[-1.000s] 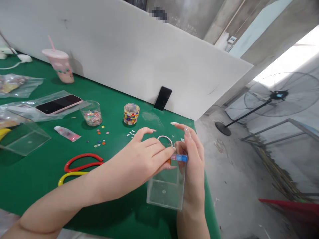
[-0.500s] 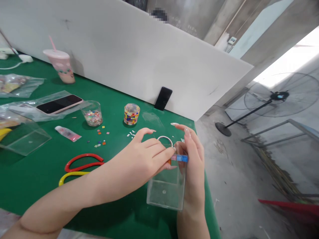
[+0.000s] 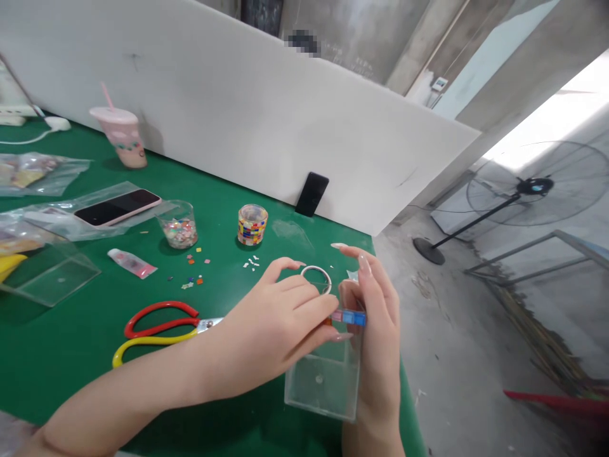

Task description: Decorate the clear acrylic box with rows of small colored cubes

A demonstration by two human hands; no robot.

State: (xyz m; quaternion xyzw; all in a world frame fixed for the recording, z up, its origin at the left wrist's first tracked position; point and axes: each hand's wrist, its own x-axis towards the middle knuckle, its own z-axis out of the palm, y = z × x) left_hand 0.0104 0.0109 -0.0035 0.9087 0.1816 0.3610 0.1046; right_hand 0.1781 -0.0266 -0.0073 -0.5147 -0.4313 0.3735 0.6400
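A clear plastic box is held above the green table at the right. A strip of pink, blue and orange tiles lies along its upper part. My left hand reaches across from the left, its fingers pressed on the strip's left part and covering it. My right hand grips the box's right side, thumb and index finger raised. A white ring shows just beyond my left fingers. Red and yellow handled scissors lie partly under my left forearm.
On the green table stand a cup of small pieces, a mosaic-covered jar and a pink drink cup. A tube, a phone and another clear box lie left. A black phone leans on the white panel.
Both hands and the box sit slightly lower and further right in view. More of the scissors shows beside my left forearm. The grip looks the same.
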